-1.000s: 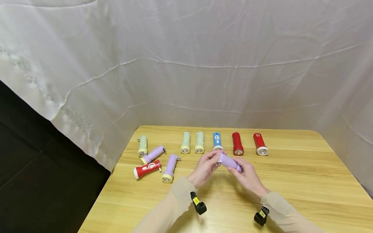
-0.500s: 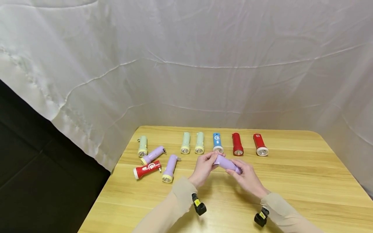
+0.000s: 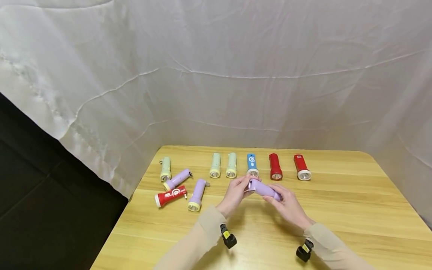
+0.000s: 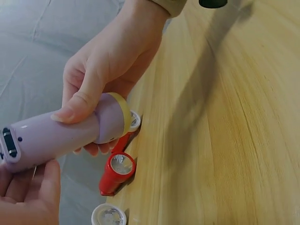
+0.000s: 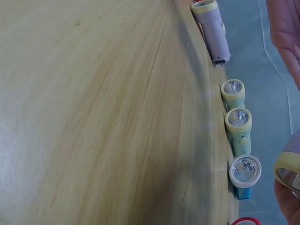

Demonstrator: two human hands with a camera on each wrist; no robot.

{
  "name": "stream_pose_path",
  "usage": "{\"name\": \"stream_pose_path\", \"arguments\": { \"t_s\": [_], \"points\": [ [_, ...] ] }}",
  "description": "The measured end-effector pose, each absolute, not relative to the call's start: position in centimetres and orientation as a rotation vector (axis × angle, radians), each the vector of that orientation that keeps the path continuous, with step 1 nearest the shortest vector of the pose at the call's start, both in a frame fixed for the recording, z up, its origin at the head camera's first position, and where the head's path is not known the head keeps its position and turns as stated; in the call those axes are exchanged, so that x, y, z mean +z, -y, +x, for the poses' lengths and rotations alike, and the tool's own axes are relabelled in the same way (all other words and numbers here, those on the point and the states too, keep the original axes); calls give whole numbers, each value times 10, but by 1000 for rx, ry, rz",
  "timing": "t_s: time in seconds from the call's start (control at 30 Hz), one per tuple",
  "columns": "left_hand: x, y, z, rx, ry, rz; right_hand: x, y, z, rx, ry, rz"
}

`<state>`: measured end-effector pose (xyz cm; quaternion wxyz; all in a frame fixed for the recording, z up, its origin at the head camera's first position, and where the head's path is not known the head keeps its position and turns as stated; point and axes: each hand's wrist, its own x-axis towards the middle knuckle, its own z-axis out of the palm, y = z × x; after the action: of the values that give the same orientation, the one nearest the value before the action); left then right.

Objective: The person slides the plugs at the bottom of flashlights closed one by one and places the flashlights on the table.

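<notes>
A purple flashlight [image 3: 264, 190] is held above the table between both hands, its tail toward the left. My right hand [image 3: 287, 206] grips it near the head, thumb along the barrel in the left wrist view. At the tail end, my left hand [image 3: 234, 195] holds it with fingers and thumb; part of that hand is cut off in the left wrist view. There the tail of the flashlight [image 4: 61, 136] shows a dark slot [image 4: 9, 142], and its yellow head ring faces right. Only the flashlight's yellow rim [image 5: 287, 161] and a bit of barrel enter the right wrist view.
Along the back stand two green flashlights [image 3: 215, 165] [image 3: 231, 165], a blue one [image 3: 252, 164] and two red ones [image 3: 275, 167] [image 3: 302, 167]. At left lie a green [image 3: 165, 168], a red [image 3: 171, 195] and two purple flashlights [image 3: 178, 179] [image 3: 197, 195]. Pale cloth [image 3: 236, 105] hangs behind the table.
A second ago metal prongs stuck out at the tail of the held flashlight; now none show there. The left fingers have shifted slightly about the tail. The right hand keeps its hold.
</notes>
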<state>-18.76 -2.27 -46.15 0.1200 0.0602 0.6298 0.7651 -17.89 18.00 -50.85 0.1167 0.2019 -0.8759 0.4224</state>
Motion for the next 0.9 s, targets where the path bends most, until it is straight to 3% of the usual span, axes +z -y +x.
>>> {"name": "stream_pose_path", "arguments": {
  "t_s": [0.5,0.9],
  "points": [
    [-469,27,-189,2191,-1682,287,-509,-186,-179,1185,2540,662],
    [-466,23,-185,2240,-1564,216,-510,-187,-181,1145,2465,691]
  ]
}}
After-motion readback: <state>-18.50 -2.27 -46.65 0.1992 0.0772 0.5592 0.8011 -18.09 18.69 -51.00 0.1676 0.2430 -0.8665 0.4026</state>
